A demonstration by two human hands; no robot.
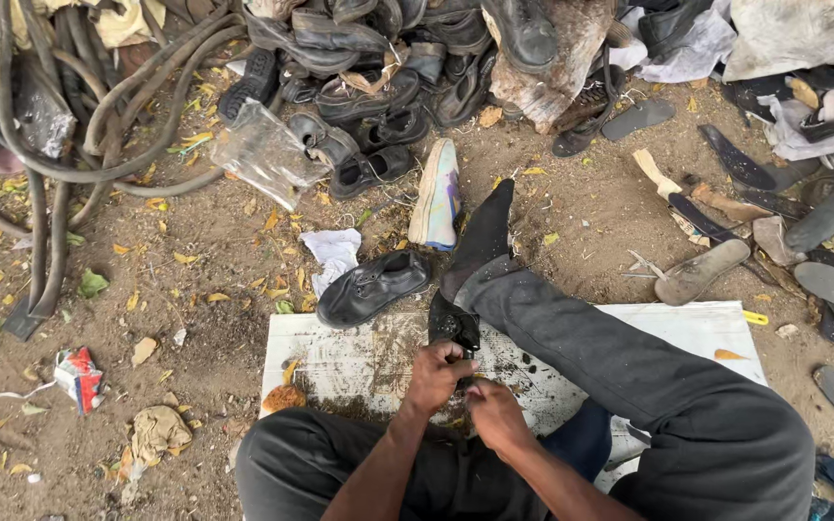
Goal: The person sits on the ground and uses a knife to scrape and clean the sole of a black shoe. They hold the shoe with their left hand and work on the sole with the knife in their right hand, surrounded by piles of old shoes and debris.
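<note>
Ground of bare brown dirt (195, 318), strewn with yellow leaves and scraps. Heap of worn black leather shoes (378, 68) along the top edge, coiled dark rubber hoses (69, 116) at upper left, loose flat soles (707, 270) scattered right. White scuffed wooden board (340, 362) lies flat under the seated person, smeared with dirt. Black lace-up leather shoe (374, 287) sits on the dirt touching the board's far edge. Small black shoe (454, 326) stands on the board, just beside the person's grey-trousered outstretched leg (620, 367). Left hand (439, 374) is closed around the shoe's near end. Right hand (496, 413), fingers curled, presses against the same end from the near side; what it pinches cannot be made out.
</note>
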